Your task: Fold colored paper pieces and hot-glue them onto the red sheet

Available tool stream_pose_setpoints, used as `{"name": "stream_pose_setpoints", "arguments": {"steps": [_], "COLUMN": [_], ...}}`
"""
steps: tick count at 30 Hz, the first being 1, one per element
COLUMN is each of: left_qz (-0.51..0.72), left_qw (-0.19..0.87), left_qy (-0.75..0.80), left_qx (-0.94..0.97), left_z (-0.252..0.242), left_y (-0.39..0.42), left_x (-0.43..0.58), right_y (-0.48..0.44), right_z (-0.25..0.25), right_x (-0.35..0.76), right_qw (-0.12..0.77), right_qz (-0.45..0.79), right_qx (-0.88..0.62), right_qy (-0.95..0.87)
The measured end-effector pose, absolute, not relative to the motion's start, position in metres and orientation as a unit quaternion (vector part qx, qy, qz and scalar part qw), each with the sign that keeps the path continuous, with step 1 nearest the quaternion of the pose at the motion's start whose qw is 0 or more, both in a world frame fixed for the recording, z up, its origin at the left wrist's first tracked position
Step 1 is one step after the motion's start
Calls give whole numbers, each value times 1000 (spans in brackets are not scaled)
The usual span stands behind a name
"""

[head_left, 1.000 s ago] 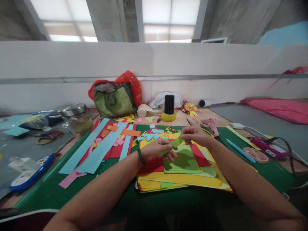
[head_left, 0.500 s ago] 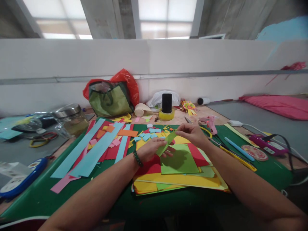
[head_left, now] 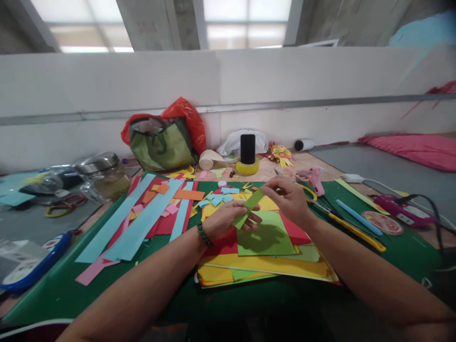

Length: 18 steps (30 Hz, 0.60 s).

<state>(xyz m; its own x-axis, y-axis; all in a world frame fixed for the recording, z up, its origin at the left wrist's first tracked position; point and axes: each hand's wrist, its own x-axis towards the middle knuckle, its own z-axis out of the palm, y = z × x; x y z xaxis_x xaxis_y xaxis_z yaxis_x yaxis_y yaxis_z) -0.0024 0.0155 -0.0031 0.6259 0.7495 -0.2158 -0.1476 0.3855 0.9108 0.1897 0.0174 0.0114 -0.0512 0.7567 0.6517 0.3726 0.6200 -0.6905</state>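
A narrow strip of green paper (head_left: 248,209) is held up at a slant between both hands. My left hand (head_left: 230,219) grips its lower end, thumb on top and fingers beneath. At the strip's upper end, my right hand (head_left: 285,197) pinches the tip between thumb and fingers. Directly below lies a larger light green sheet (head_left: 267,240), shaded by the hands. It rests on a stack of red and yellow sheets (head_left: 263,266). Small blue paper pieces (head_left: 216,199) lie just beyond my left hand.
Long light blue strips (head_left: 142,225) lie left on the green mat (head_left: 160,304). To the right are a pink glue gun (head_left: 314,180), a yellow-handled cutter (head_left: 356,232) and a blue pen (head_left: 359,217). A phone (head_left: 247,148) stands on a yellow tape roll (head_left: 247,166) behind.
Both hands keep hold of the green strip, which now looks straighter and flatter. My right hand has shifted slightly. The whole view has moved a little.
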Motion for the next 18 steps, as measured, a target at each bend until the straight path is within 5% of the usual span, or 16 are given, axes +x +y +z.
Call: {"name": "stream_pose_setpoints", "arguments": {"steps": [7,18], "left_qz": [215,181], "left_qw": [755,691], "left_qy": [294,316], "left_qx": [546,624], "left_z": [1,17], "left_y": [26,29], "left_x": [-19,-28], "right_y": [31,24], "right_z": [24,22], "right_x": [211,206], "right_qw": [440,358], "right_qz": [441,561], "right_qx": [-410,-379], "right_qy": [-666,-644]}}
